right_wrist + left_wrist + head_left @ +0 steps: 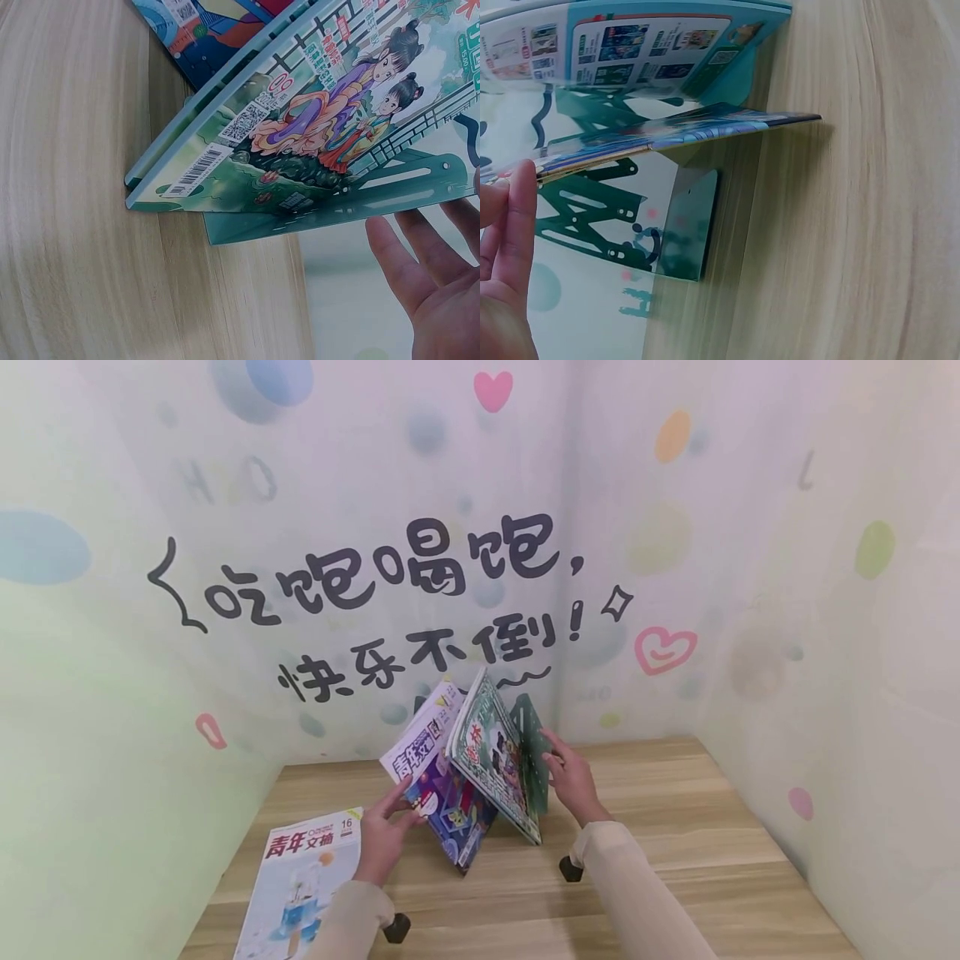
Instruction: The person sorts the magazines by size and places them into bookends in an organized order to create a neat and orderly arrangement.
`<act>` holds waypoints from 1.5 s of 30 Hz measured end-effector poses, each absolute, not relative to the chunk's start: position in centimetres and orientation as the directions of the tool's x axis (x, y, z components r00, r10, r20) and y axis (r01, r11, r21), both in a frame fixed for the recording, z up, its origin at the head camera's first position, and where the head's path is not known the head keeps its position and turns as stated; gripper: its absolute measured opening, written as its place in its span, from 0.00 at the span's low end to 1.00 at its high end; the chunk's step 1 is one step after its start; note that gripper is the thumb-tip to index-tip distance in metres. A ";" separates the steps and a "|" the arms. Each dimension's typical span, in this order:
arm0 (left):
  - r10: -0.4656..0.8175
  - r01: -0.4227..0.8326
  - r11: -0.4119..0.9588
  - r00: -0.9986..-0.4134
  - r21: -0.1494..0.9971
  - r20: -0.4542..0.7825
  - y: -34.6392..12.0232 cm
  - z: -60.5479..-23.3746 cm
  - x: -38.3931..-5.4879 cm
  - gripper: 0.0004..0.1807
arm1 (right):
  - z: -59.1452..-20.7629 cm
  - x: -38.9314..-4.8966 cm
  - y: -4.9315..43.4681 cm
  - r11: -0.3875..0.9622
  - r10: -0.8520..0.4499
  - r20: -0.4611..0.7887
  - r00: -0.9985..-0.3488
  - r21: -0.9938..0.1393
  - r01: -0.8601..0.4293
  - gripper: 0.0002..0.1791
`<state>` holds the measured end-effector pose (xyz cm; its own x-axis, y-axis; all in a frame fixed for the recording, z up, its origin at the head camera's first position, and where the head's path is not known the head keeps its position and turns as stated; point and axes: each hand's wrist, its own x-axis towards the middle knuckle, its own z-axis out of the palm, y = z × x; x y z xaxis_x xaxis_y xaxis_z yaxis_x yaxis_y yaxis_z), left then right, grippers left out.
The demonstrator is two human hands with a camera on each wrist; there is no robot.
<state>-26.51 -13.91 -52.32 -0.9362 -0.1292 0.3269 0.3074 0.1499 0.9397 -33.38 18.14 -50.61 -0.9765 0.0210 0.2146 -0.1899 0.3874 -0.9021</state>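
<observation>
My left hand [384, 843] pinches the left edge of a purple magazine [453, 806] that stands tilted on the table. In the left wrist view, the thumb and fingers [521, 225] meet at its edge. A green book rack [682, 232] with slotted, crossed bars stands behind that magazine. To the right, green-covered magazines [491, 752] lean in the rack, overlapping the purple one. My right hand [576, 781] holds the rack's right end plate [536, 752]. The right wrist view shows its fingers [401, 262] along the plate's outer side, with the thumb mostly cut off.
A magazine with an ice-pop cover [300, 877] lies flat at the table's left, beside my left forearm. The wood-grain table [675, 827] meets a printed back wall [420, 460] close behind the rack. More wall panels stand at both sides.
</observation>
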 end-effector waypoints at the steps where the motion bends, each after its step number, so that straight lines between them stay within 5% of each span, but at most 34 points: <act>1: -0.124 0.313 0.151 -0.935 0.938 0.332 -13.8 -52.3 -26.6 0.33 | -50.6 -33.4 18.2 0.389 0.021 0.214 -0.977 -0.902 -0.189 0.25; 16: -0.156 0.264 0.432 -0.920 0.862 0.359 -12.9 -52.4 -27.1 0.34 | -50.8 -33.5 18.2 0.397 0.023 0.227 -0.974 -0.896 -0.199 0.25; 45: -0.133 0.347 0.478 -0.879 0.807 0.457 -13.1 -50.3 -27.0 0.33 | -50.7 -33.5 18.3 0.397 0.013 0.224 -0.974 -0.896 -0.201 0.24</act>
<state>-26.98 -13.11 -50.35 -0.8793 -0.1333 0.4572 0.3472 0.4776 0.8070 -33.52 18.32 -50.70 -0.9745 0.0130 0.2242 -0.2008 0.3968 -0.8957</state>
